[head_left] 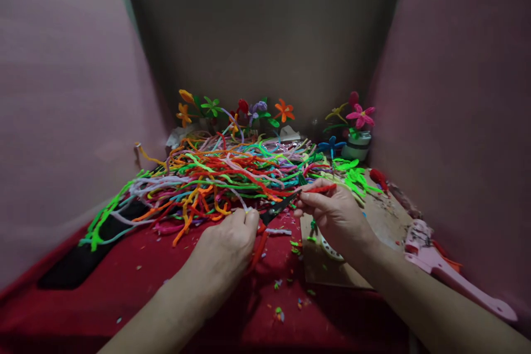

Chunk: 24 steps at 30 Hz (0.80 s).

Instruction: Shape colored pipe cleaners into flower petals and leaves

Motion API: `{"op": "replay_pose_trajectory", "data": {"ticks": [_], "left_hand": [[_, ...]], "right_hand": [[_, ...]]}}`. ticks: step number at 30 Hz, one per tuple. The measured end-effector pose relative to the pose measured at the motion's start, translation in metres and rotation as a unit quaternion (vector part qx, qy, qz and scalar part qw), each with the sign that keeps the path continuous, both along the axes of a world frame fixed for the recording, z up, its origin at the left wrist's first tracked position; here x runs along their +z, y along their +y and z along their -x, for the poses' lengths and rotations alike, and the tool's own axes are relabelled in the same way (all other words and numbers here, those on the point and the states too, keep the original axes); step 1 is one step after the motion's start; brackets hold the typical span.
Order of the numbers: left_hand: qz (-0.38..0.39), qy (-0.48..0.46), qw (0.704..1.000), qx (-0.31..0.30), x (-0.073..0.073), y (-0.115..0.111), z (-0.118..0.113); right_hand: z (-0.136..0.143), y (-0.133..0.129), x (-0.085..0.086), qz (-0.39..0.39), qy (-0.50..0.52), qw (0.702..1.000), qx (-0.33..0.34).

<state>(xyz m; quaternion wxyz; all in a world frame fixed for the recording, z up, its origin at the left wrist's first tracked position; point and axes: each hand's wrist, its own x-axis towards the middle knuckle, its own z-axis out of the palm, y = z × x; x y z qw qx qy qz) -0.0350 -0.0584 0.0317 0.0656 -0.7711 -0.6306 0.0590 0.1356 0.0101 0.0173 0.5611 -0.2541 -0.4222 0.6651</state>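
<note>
My left hand (230,240) is closed on scissors with red handles and dark blades (279,209). The blades point up and right, and their tips reach the fingertips of my right hand (338,213). Pinched in that right hand is a short red pipe cleaner (323,189), lying nearly level, its left end by the scissor tips. Behind both hands spreads a big tangled pile of pipe cleaners (232,168) in many colours. A short pale lavender piece (277,232) rests on the red cloth (174,287) between my hands.
Pipe-cleaner flowers, among them an orange one (284,110) and a pink one (360,116), stand at the back. A pink glue gun (452,276) lies at the right beside a brown board (344,275). Small coloured clippings dot the cloth. Pink walls rise on both sides.
</note>
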Motion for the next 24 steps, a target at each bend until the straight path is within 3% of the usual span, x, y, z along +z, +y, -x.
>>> {"op": "replay_pose_trajectory", "data": {"ticks": [10,14,16,19,24], "left_hand": [[-0.003,-0.008,1.000,0.014,0.004,0.001,0.000],[-0.054,-0.012,0.998,0.019,0.003,0.001,0.021],[-0.062,-0.024,0.998,-0.013,0.000,0.000,0.039],[-0.001,-0.058,0.997,-0.053,-0.009,0.002,0.066],[0.096,-0.103,0.989,-0.049,-0.026,0.011,0.087]], "right_hand": [[0.000,-0.006,-0.002,-0.066,-0.057,0.996,-0.007],[-0.006,0.002,0.002,-0.027,-0.022,0.999,-0.038],[-0.009,0.006,0.005,-0.009,0.004,0.998,-0.060],[-0.011,0.010,0.006,0.009,0.038,0.997,-0.070],[-0.009,0.013,0.001,0.039,0.058,0.997,-0.038]]}}
